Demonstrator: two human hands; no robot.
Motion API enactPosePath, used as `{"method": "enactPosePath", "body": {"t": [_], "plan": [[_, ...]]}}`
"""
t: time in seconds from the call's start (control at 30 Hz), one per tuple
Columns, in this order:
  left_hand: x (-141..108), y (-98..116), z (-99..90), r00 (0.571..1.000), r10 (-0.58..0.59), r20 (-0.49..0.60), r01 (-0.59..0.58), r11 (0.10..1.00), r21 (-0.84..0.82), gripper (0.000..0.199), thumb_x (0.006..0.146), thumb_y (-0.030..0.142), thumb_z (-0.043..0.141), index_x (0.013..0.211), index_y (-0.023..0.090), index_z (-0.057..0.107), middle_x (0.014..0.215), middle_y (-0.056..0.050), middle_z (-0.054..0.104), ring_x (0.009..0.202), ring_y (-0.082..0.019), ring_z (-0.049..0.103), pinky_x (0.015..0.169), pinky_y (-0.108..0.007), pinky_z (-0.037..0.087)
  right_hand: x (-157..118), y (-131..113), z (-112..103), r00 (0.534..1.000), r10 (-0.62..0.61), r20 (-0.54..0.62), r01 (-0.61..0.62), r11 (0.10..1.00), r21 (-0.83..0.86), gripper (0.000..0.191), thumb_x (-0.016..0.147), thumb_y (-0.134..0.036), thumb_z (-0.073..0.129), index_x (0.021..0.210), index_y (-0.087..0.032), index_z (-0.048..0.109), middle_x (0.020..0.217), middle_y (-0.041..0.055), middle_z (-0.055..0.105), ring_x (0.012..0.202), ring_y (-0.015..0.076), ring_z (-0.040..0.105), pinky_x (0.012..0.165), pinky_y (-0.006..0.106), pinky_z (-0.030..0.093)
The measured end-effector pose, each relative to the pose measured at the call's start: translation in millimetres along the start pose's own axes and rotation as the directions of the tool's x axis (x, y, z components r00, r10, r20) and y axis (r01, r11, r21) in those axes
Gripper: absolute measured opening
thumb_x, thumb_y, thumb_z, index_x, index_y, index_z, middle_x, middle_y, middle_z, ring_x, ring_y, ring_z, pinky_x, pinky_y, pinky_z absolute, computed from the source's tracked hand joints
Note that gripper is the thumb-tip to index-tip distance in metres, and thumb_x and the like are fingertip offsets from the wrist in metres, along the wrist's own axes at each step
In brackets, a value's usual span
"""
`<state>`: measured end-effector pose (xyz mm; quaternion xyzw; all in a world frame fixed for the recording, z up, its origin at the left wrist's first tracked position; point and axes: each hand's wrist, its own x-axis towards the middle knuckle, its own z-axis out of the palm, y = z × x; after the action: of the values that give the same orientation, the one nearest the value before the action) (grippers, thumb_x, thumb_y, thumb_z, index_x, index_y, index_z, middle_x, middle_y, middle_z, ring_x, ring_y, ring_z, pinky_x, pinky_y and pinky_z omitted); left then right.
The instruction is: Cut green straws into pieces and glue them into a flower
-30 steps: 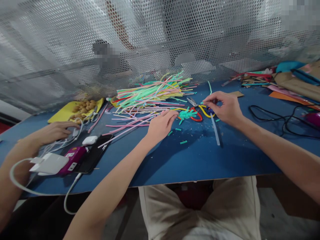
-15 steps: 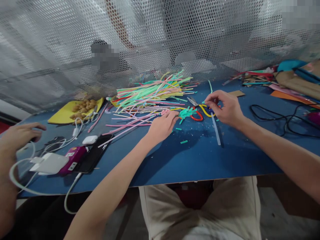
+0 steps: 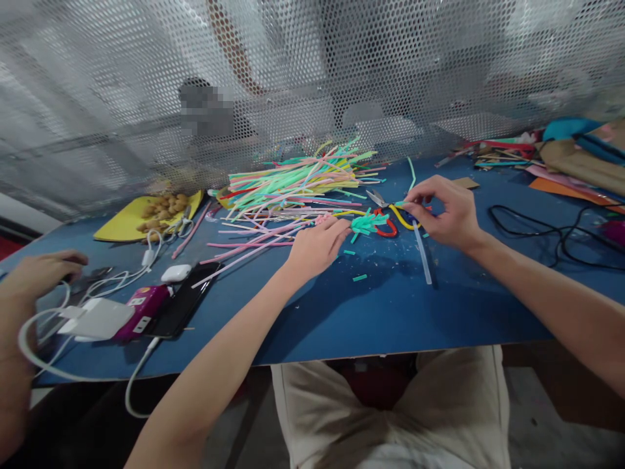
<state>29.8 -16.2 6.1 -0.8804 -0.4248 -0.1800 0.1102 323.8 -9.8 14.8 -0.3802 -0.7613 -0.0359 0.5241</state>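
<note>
My left hand is closed around a bunch of short green pipe cleaner pieces, which fan out to the right of its fingertips. A fuzzy pink bit shows just beyond its knuckles. My right hand pinches a small green pipe cleaner piece between thumb and fingertips. Under and between the hands lie scissors with red and yellow handles, their blades pointing away. A translucent stick lies below my right hand. Loose green cuttings are scattered nearer me.
A heap of colourful pipe cleaners lies by the perforated metal screen. Leftward are a phone, a white charger, cables and a yellow sheet with brown lumps. Another person's hand rests far left. A black cable curls at right.
My right hand has shifted slightly to the right, its fingers straighter around the small green piece. The green bunch in my left hand has turned a little. The other person's hand has moved slightly.
</note>
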Motion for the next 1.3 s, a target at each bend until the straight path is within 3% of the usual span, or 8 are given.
{"method": "enactPosePath", "body": {"t": [0.1,0.2,0.3,0.4,0.9,1.3], "plan": [[-0.1,0.5,-1.3,1.0,0.012,0.001,-0.012,0.999,0.034,0.042,0.11,0.041,0.028,0.12,0.026,0.066,0.12,-0.008,0.072,0.09,-0.02,0.071,0.059,-0.028,0.04,-1.7,-6.7,-2.3,0.999,-0.031,-0.018,0.031,0.999,0.033,0.01,0.092,-0.036,0.067,0.086,-0.029,0.069,0.086,0.0057,0.075,0.077,0.0242,0.066,0.073,0.044,0.054],[0.9,0.6,-1.7,0.999,0.047,-0.003,-0.046,0.997,0.06,0.04,0.109,0.04,0.032,0.119,0.025,0.067,0.118,-0.009,0.072,0.096,-0.022,0.071,0.071,-0.03,0.047,-3.2,-16.3,-3.3,0.994,-0.108,-0.029,0.11,0.991,0.08,0.004,0.092,-0.028,0.065,0.089,-0.027,0.068,0.085,0.0047,0.073,0.075,0.0219,0.066,0.071,0.041,0.054],[1.9,1.9,-1.9,0.995,0.098,-0.024,-0.096,0.993,0.065,0.037,0.109,0.038,0.035,0.117,0.024,0.068,0.116,-0.009,0.072,0.103,-0.022,0.07,0.089,-0.035,0.05,-4.2,-24.2,-1.4,0.974,-0.227,0.026,0.222,0.966,0.131,0.005,0.09,-0.021,0.066,0.092,-0.026,0.067,0.086,0.0028,0.074,0.077,0.0204,0.067,0.074,0.039,0.054],[2.1,5.0,-2.8,0.991,0.127,-0.043,-0.123,0.989,0.085,0.036,0.109,0.037,0.036,0.117,0.024,0.068,0.114,-0.008,0.072,0.105,-0.023,0.069,0.095,-0.037,0.049,-5.0,-27.2,2.9,0.948,-0.305,0.094,0.293,0.948,0.129,0.011,0.088,-0.019,0.069,0.093,-0.028,0.069,0.091,0.0019,0.076,0.083,0.0212,0.068,0.079,0.04,0.054],[1.1,13.0,-6.3,0.992,0.114,-0.055,-0.11,0.991,0.081,0.037,0.109,0.038,0.035,0.115,0.026,0.069,0.108,-0.008,0.071,0.107,-0.024,0.065,0.095,-0.037,0.045,-8.0,-25.2,10.4,0.947,-0.284,0.151,0.287,0.958,-0.003,0.004,0.089,-0.026,0.073,0.092,-0.029,0.072,0.092,0.0013,0.074,0.086,0.0219,0.066,0.081,0.042,0.044],[1.0,14.2,-6.5,0.992,0.119,-0.045,-0.115,0.99,0.084,0.038,0.109,0.038,0.034,0.115,0.026,0.07,0.101,-0.007,0.07,0.104,-0.024,0.064,0.093,-0.037,0.042,-8.2,-29.2,10.4,0.961,-0.251,0.113,0.255,0.966,-0.026,0.003,0.088,-0.027,0.074,0.089,-0.03,0.073,0.087,0.0,0.071,0.082,0.0205,0.064,0.085,0.043,0.042]]}}
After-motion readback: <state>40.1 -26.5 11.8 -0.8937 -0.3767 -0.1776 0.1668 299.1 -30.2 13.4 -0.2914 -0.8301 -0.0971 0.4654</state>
